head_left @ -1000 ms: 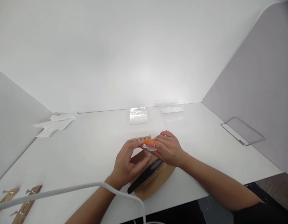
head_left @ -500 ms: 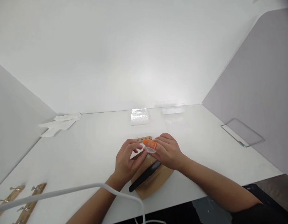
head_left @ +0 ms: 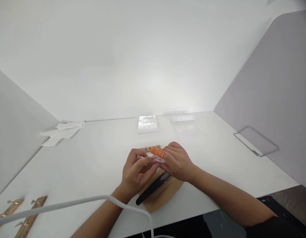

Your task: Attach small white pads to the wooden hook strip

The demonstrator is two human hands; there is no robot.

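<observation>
My left hand (head_left: 135, 170) and my right hand (head_left: 179, 162) meet over the table, both pinching a small clear plastic piece (head_left: 159, 159). Its exact kind is too small to tell. An orange finger cot (head_left: 157, 152) covers one finger of my right hand, lying above the plastic. Below my hands is a brown, board-like object (head_left: 166, 195), partly hidden. A long black bar, like a handle (head_left: 153, 189), lies slantwise across it. Just beyond my fingers sits a wooden strip with metal hooks (head_left: 153, 147), its near side partly covered.
A plastic-wrapped white pack (head_left: 147, 124) and a clear-and-white holder (head_left: 183, 118) stand by the back wall. White paper sheets (head_left: 66, 131) lie at the back left. Hooked wooden strips (head_left: 31, 219) are at front left, behind a white cable (head_left: 93, 198). A wire frame (head_left: 257, 142) is at right.
My left fingers have closed in to the right and now touch the clear plastic piece. My right hand stays almost where it was.
</observation>
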